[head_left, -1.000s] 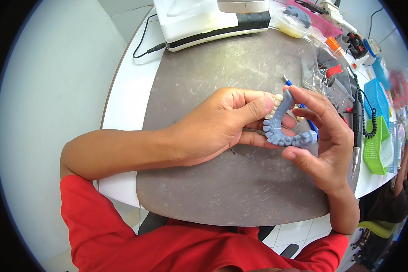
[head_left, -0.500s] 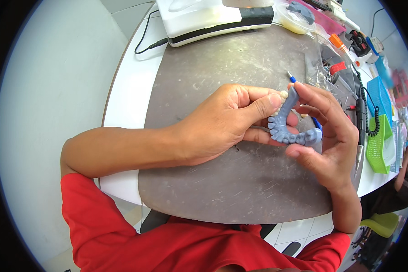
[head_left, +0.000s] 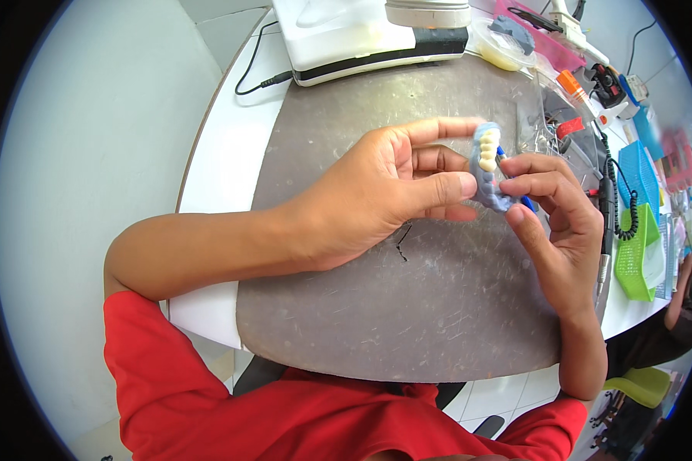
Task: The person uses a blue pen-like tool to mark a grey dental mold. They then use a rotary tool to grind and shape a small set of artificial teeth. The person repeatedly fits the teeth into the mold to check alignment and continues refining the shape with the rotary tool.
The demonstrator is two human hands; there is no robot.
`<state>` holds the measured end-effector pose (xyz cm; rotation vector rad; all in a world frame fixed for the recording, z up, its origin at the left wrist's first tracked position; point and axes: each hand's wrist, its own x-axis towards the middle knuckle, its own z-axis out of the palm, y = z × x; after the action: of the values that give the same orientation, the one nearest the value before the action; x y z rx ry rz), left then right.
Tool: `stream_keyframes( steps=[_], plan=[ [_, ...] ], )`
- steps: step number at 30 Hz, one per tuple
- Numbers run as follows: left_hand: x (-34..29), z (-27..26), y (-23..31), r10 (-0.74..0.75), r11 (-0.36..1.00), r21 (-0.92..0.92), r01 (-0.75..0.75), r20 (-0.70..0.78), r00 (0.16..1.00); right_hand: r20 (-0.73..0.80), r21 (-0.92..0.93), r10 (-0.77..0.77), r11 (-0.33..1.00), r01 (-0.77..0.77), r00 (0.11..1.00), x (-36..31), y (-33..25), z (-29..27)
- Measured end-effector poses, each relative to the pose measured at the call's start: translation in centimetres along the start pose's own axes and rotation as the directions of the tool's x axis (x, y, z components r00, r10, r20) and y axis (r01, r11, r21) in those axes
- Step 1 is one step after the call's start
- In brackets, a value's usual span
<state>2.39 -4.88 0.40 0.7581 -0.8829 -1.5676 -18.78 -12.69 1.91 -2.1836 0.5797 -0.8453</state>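
Note:
Above the mat, both hands hold a blue-grey dental model [head_left: 480, 180], tilted so that one side of its arch faces up. A cream-coloured row of tooth crowns [head_left: 487, 150] sits along that side. My left hand [head_left: 396, 180] has its thumb and fingertips against the model's left edge, the index finger stretched to its far end. My right hand [head_left: 557, 219] pinches the near right part between thumb and fingers. Behind the model lies a slim blue tool [head_left: 527, 203], partly hidden by the right fingers.
The brown scratched mat [head_left: 377, 315] covers the white table [head_left: 211, 223]. A white-and-black device [head_left: 361, 46] with a cable stands at the back. On the right are a clear container of small tools [head_left: 550, 123], a black handpiece [head_left: 607, 215], and green [head_left: 638, 253] and blue baskets [head_left: 638, 173].
The dental model has been turned, so the cream crowns now face up where its arch opening showed before. The left index finger has stretched out along it, and the right fingers have closed in.

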Motion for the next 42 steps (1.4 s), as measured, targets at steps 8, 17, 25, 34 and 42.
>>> stream_keyframes(
  steps=[8, 17, 25, 34, 42],
  plan=[
    [-0.3, 0.1, 0.4, 0.169, 0.911, 0.383, -0.156, -0.001, 0.986, -0.05, 0.052, 0.049, 0.998, -0.047, 0.998, 0.1, -0.2, 0.5],
    [-0.5, 0.6, 0.0, 0.259, 0.774, 0.582, -0.25, 0.07, 0.963, 0.06, 0.28, 0.343, 0.896, -0.346, 0.937, 0.1, -1.1, 0.5],
    [-0.6, 0.5, 0.1, 0.224, 0.723, 0.646, -0.246, 0.117, 0.967, 0.061, 0.304, 0.435, 0.849, -0.432, 0.898, 0.1, -1.1, 0.7],
    [-0.5, 0.6, -0.2, 0.287, 0.656, 0.697, -0.288, 0.123, 0.95, 0.072, 0.308, 0.443, 0.842, -0.442, 0.894, 0.0, -0.9, 0.6],
    [-0.5, 0.6, -0.4, 0.282, 0.63, 0.727, -0.274, 0.114, 0.953, 0.075, 0.294, 0.444, 0.846, -0.446, 0.893, 0.1, -1.2, 0.7]
  ],
)
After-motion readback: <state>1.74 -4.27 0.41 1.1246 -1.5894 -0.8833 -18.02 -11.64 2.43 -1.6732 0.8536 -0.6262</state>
